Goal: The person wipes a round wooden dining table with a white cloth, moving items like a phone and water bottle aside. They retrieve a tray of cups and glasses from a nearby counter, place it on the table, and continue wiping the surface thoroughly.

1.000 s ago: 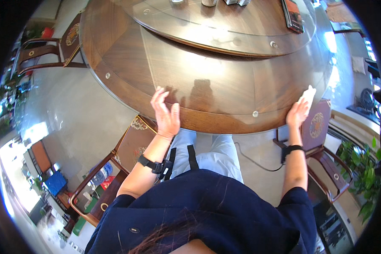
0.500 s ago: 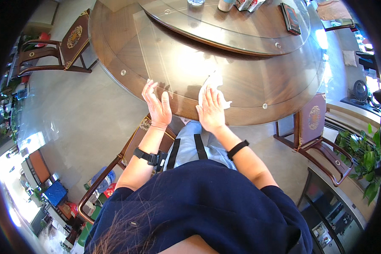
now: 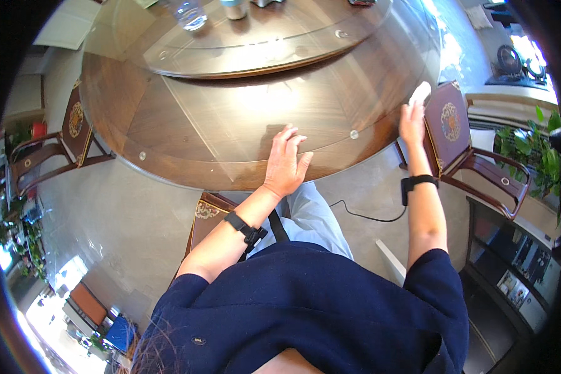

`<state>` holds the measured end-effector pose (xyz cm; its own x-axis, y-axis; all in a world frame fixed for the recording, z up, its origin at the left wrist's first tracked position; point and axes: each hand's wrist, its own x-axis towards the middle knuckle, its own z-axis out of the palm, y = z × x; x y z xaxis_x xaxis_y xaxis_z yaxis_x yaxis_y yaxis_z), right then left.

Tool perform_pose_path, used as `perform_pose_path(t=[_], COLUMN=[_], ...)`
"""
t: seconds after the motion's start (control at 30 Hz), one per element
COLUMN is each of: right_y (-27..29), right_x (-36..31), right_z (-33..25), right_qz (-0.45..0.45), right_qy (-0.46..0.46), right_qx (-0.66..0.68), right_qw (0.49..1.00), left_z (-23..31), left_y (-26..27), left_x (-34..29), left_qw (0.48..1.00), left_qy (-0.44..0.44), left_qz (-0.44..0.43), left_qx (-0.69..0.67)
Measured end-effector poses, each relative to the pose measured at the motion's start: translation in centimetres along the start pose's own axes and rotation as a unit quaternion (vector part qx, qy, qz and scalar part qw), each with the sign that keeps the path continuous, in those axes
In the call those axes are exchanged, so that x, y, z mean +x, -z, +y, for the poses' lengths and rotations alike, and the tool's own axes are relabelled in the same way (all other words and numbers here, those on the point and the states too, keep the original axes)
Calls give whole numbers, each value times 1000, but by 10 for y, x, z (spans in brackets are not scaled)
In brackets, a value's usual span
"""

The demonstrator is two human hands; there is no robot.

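My right hand (image 3: 412, 126) is stretched out to the right rim of the round wooden table (image 3: 187, 131), with a crumpled white tissue (image 3: 421, 93) at its fingertips. The tissue sticks out past the fingers, near the back of a chair. Exactly how the fingers grip it is hard to see. Over the near edge of the table is my left hand (image 3: 284, 163), open, its fingers apart and nothing in them. Whether that hand touches the tabletop, I cannot tell.
A raised glass turntable (image 3: 262, 61) carries a drinking glass (image 3: 192, 17) and a small canister (image 3: 234, 9). Carved chairs stand at the right (image 3: 450, 124) and left (image 3: 75, 121). A dark cable (image 3: 374, 218) lies on the floor; leafy plants (image 3: 539, 156) are at far right.
My right hand has moved with the tissue from the front of the table to its right rim. My left hand has shifted right in the view, which has itself turned.
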<state>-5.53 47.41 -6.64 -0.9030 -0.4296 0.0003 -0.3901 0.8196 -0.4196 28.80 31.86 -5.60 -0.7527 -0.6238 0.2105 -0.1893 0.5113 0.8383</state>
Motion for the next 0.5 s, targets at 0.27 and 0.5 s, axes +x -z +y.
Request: perform_pose_path(t=[0.27,0.5], right_y=[-57,-42], right_x=[-86,106], right_z=[4,82], right_qz=[-4,113], right_qy=[25,66], right_qx=[-38,-29], right_qw=[999,991], left_z=[2,-1], left_y=[-71,-89], left_x=[46,63], left_qw=[993,970], left_qy=[-40,-49], left_qz=[-90,-153], left_qx=[62,182])
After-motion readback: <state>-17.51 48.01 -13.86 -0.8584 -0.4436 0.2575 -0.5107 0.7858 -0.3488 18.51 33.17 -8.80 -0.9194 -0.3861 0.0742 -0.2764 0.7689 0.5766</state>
